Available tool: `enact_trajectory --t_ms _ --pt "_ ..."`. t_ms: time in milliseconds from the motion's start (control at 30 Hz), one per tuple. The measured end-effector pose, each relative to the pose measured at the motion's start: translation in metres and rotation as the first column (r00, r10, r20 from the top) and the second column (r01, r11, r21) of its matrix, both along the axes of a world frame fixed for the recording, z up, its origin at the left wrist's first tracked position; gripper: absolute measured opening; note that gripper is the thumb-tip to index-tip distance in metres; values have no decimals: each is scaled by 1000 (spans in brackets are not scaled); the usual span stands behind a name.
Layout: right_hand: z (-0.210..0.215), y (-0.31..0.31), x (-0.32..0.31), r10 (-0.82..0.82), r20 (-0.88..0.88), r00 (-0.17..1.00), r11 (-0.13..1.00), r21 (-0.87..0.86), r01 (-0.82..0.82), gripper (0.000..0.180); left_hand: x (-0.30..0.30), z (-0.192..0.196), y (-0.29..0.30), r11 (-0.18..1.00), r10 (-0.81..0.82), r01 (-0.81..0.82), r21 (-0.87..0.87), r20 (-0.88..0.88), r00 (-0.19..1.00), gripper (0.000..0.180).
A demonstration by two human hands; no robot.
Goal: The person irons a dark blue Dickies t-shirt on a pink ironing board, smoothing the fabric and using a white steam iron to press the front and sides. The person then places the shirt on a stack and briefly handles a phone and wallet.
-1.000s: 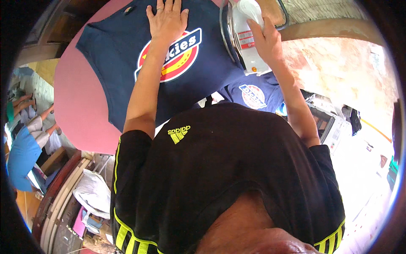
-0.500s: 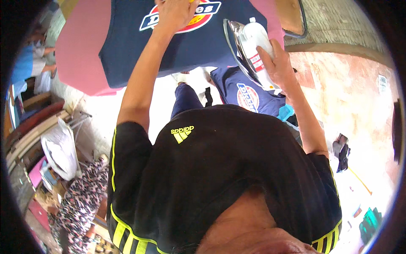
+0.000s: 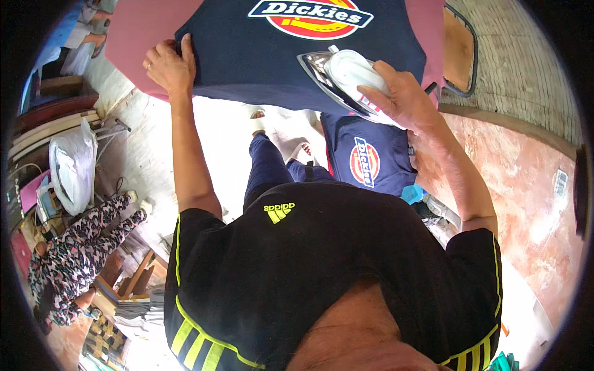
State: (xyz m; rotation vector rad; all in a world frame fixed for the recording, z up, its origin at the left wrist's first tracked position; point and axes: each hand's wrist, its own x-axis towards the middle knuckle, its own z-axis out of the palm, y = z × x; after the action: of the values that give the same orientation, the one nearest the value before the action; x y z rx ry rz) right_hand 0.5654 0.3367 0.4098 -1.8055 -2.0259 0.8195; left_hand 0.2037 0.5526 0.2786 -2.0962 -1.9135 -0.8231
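Observation:
A navy shirt (image 3: 247, 59) with a red, yellow and white printed emblem (image 3: 312, 15) is spread over a pink-covered ironing board (image 3: 133, 37). My right hand (image 3: 405, 99) is wrapped round the handle of a white clothes iron (image 3: 356, 74). The iron is over the shirt's near right part, its metal plate tilted on edge; whether it touches the cloth I cannot tell. At the shirt's left edge rests my left hand (image 3: 170, 67), wearing a ring. Its thumb lies along the navy cloth and its fingers spread over the pink cover.
A second navy shirt (image 3: 368, 154) with a similar emblem lies below the board, near a light blue object (image 3: 413, 193). A person in patterned clothes (image 3: 83, 250) sits at the left, near a white plastic bag (image 3: 72, 167). A brown, metal-framed panel (image 3: 459, 49) adjoins the board's right end.
My left hand has moved from the emblem to the shirt's left edge. The iron has shifted slightly left and nearer, and turned. The view has shifted too.

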Motion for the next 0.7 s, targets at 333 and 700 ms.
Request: enact_trajectory --t_ms 333,700 --pt "1 50 -105 -23 -54 998 999 -39 21 48 -16 -3 9 989 -127 141 -38 260 957 30" --pt "-8 128 -194 -26 -101 995 1000 3 26 41 -40 19 18 893 -136 314 -321 472 871 27"
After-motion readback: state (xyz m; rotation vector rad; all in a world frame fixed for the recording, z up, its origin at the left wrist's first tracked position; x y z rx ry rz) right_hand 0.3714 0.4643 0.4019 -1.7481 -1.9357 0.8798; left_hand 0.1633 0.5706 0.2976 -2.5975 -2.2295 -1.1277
